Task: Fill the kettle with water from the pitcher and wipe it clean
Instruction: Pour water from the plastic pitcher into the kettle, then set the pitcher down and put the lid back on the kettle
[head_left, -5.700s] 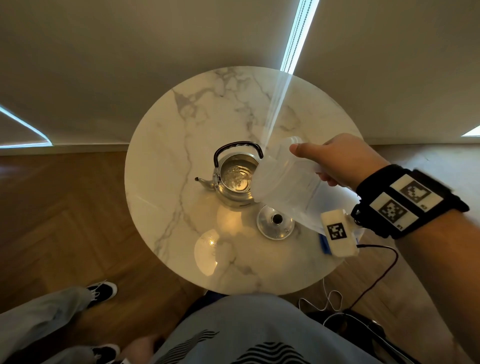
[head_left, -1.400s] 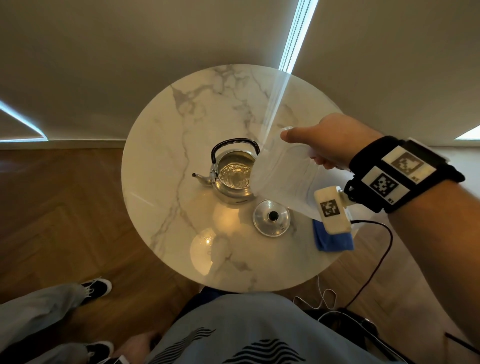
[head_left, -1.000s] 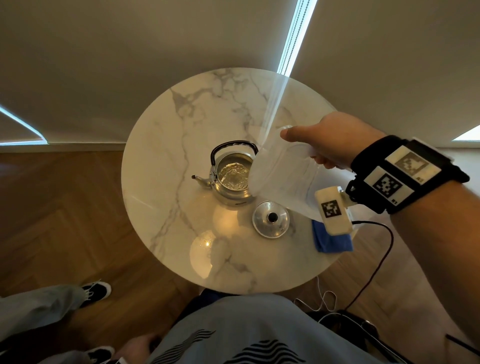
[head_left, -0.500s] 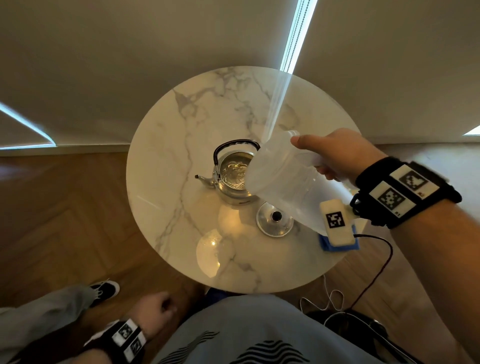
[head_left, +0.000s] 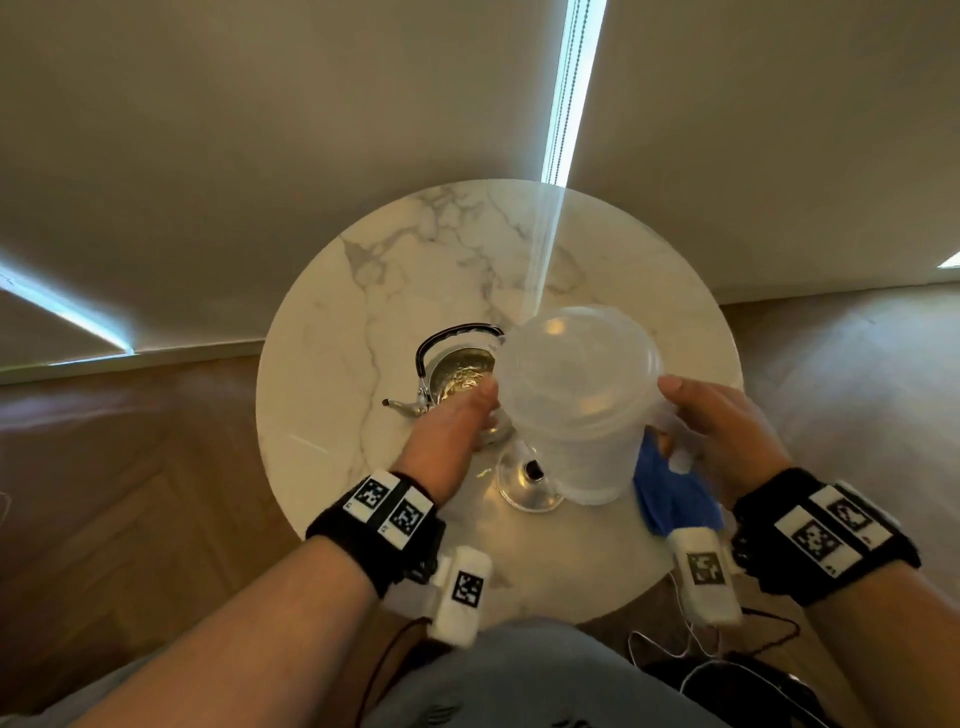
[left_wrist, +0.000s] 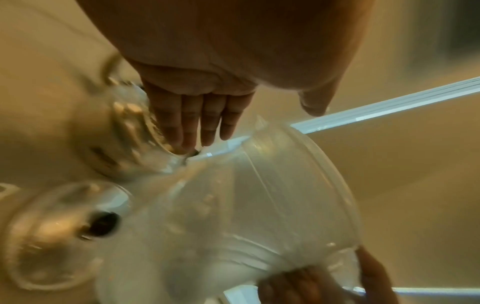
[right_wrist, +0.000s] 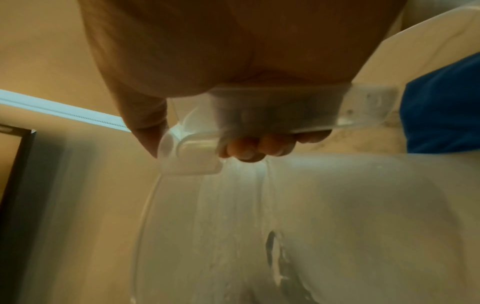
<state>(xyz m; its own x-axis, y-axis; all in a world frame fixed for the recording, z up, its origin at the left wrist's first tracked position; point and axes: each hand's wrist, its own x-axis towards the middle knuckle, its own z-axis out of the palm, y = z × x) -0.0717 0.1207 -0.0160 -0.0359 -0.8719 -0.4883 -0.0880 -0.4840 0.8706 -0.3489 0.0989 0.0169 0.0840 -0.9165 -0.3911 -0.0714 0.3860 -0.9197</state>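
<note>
Head view: your right hand (head_left: 719, 431) grips the upright, nearly empty pitcher (head_left: 576, 400) by its handle; left hand (head_left: 447, 441) fingers straight beside the water-filled kettle (head_left: 457, 376), spout pointing left

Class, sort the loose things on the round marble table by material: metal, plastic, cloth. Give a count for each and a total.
Metal: 2, the open steel kettle and its round steel lid
Plastic: 1, the translucent plastic pitcher
Cloth: 1, the blue cloth
Total: 4

Translucent plastic pitcher (head_left: 576, 395), seemingly upright, is held beside the open steel kettle (head_left: 457, 379) holding water.
</note>
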